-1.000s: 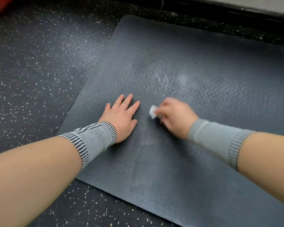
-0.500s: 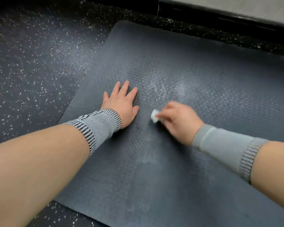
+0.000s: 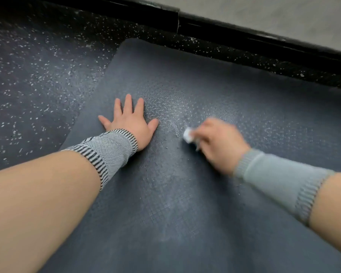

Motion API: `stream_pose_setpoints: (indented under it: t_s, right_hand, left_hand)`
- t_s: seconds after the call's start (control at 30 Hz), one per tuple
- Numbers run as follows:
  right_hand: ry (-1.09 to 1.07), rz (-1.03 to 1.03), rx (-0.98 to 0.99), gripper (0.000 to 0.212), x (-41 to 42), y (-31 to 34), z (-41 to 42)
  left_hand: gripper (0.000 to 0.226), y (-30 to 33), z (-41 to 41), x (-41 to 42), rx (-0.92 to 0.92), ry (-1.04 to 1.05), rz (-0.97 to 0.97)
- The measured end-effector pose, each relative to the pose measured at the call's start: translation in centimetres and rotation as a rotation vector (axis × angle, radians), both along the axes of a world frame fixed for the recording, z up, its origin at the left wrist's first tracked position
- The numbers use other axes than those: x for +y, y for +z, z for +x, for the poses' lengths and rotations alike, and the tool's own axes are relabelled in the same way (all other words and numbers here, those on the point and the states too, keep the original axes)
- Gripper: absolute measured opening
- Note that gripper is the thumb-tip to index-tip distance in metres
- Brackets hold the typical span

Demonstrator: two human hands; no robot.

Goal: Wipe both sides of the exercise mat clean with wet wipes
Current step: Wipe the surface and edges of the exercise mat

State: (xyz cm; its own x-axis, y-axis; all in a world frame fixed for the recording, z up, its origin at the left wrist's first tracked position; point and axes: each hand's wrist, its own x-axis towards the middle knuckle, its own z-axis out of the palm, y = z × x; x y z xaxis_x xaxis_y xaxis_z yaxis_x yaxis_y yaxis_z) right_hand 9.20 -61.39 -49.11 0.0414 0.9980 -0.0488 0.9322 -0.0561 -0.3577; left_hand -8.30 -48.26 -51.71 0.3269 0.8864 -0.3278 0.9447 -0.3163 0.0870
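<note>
A dark grey textured exercise mat (image 3: 234, 91) lies flat on the floor and fills most of the view. My left hand (image 3: 129, 119) presses flat on it with fingers spread, near the mat's left edge. To its right, my right hand (image 3: 217, 142) holds a small wadded white wet wipe (image 3: 187, 134) against the mat; the hand is blurred by motion. A pale, scuffed or damp sheen marks the mat between and beyond the two hands. Both wrists wear knitted bands.
Black rubber flooring with white flecks (image 3: 28, 75) surrounds the mat at left and behind. A black baseboard (image 3: 244, 34) and a grey wall (image 3: 283, 14) run along the far side, close to the mat's back edge.
My left hand has slid forward and leftward and spread wider. The right hand with the wipe has moved slightly right across the mat. The view has tilted up toward the wall.
</note>
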Motion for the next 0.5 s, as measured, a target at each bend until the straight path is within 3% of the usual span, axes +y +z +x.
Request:
stream_pose_setpoints:
  t_s: [0.07, 0.13, 0.2, 0.37, 0.43, 0.5]
  right_hand:
    - [-0.334, 0.041, -0.09, 0.027, 3.6, -0.3, 3.1]
    - [-0.512, -0.011, -0.096, 0.028, 5.0, -0.9, 3.6]
    - [-0.466, -0.065, -0.053, 0.028, 4.0, -1.4, 1.4]
    - [0.037, -0.227, 0.14, 0.026, -1.2, 0.5, -3.7]
    - [-0.028, -0.207, 0.115, 0.027, 0.2, 1.0, -1.7]
    - [-0.29, -0.102, 0.019, 0.027, 3.4, 1.2, 1.8]
  left_hand:
    - [0.084, 0.3, 0.2, 0.1, 0.047, -0.006, -0.055]
    - [0.099, 1.2, 0.3, 0.7, 0.11, -0.067, -0.107]
    - [0.119, 2.4, 0.4, 1.4, 0.201, -0.152, -0.164]
    - [0.137, 4.3, 1.8, 1.4, 0.33, -0.194, -0.27]
    - [0.138, 4.6, 1.9, 1.3, 0.314, -0.16, -0.296]
    - [0.138, 4.7, 2.1, 1.4, 0.302, -0.156, -0.314]
